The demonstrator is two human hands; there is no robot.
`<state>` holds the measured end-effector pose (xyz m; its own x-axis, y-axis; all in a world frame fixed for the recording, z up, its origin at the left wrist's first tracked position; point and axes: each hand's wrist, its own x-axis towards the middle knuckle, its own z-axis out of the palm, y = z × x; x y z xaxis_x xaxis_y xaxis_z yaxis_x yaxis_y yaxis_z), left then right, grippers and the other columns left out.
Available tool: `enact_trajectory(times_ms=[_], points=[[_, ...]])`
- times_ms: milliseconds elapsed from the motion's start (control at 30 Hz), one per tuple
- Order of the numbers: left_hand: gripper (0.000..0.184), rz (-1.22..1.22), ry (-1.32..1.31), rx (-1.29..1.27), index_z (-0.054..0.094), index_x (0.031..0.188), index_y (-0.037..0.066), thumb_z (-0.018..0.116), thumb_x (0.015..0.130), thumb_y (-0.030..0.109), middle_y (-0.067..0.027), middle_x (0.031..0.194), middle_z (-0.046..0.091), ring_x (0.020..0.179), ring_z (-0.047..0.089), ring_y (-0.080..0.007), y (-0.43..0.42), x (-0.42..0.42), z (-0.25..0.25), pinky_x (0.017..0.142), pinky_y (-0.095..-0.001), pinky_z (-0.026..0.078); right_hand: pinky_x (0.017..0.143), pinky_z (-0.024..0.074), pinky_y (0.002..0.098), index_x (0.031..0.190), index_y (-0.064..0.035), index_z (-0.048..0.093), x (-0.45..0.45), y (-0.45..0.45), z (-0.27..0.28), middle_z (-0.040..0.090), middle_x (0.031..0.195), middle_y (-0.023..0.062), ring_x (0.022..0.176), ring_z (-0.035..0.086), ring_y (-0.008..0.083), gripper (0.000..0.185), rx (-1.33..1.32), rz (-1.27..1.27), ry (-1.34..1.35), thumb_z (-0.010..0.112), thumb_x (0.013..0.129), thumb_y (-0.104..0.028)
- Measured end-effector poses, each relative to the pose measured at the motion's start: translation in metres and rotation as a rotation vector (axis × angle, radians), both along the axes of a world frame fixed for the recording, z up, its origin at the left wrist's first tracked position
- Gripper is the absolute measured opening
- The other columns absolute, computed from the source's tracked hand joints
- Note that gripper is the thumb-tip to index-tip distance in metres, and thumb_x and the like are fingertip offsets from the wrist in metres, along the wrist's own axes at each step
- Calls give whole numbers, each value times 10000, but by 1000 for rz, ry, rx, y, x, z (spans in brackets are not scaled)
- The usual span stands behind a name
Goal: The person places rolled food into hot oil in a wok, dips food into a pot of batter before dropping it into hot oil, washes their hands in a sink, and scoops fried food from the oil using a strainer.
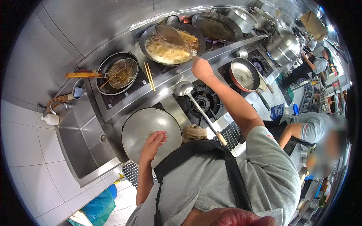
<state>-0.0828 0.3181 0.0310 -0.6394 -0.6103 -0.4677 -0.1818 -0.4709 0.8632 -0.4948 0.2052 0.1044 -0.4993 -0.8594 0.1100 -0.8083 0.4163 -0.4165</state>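
My right hand (202, 69) is closed round the handle of a round, dark skimmer (169, 34) and reaches over the back burners. The skimmer's head is held above a large black wok (142, 48) of bubbling, yellowish oil with pale foam (162, 51). Lower down, my left hand (153, 144) holds nothing, its fingers loosely bent and somewhat apart. It hovers over a wide, pale metal wok (169, 126) at the front; whether it touches the rim I cannot tell. A long-handled ladle (184, 89) lies across the front burner (201, 101), between my two arms.
A pan with a wire strainer (122, 73) and chopsticks (149, 76) are left of the oil wok. Another wok (213, 28), pots (241, 19) and a red pan (244, 74) are to the right. A sink (85, 135) is at left. Co-workers (318, 128) are at right.
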Motion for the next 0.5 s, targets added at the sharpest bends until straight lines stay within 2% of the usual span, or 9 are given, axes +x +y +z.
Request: enact_trajectory(times_ms=[133, 200, 400, 500], points=[[393, 6, -10, -7, 650, 1306, 80, 540, 1081, 383, -52, 1163, 686, 1049, 646, -151, 0, -2, 5, 938, -312, 474, 929, 551, 546, 1181, 12, 652, -11, -6, -21, 708, 1062, 317, 1043, 683, 481, 321, 48, -6, 35, 525, 921, -129], [393, 11, -4, -8, 650, 1306, 80, 542, 1080, 382, -52, 1162, 687, 1049, 644, -150, 1, 1, 5, 939, -311, 474, 860, 550, 570, 1102, 20, 653, -18, -2, -26, 699, 947, 314, 929, 683, 499, 254, -64, 78, 111, 537, 940, -136], [392, 0, -12, -1, 648, 1308, 77, 541, 1080, 377, -54, 1162, 686, 1053, 639, -149, 1, 1, -1, 940, -307, 472, 855, 544, 577, 1070, 19, 651, -17, 8, -20, 689, 928, 323, 913, 678, 503, 233, -196, 26, 60, 539, 943, -141], [397, -12, -14, -2, 643, 1315, 76, 534, 1084, 379, -52, 1169, 690, 1055, 643, -146, 1, -2, 1, 935, -300, 477, 869, 542, 573, 1093, 22, 659, -12, 6, -13, 690, 940, 326, 933, 677, 503, 252, -165, 82, 66, 541, 945, -145]])
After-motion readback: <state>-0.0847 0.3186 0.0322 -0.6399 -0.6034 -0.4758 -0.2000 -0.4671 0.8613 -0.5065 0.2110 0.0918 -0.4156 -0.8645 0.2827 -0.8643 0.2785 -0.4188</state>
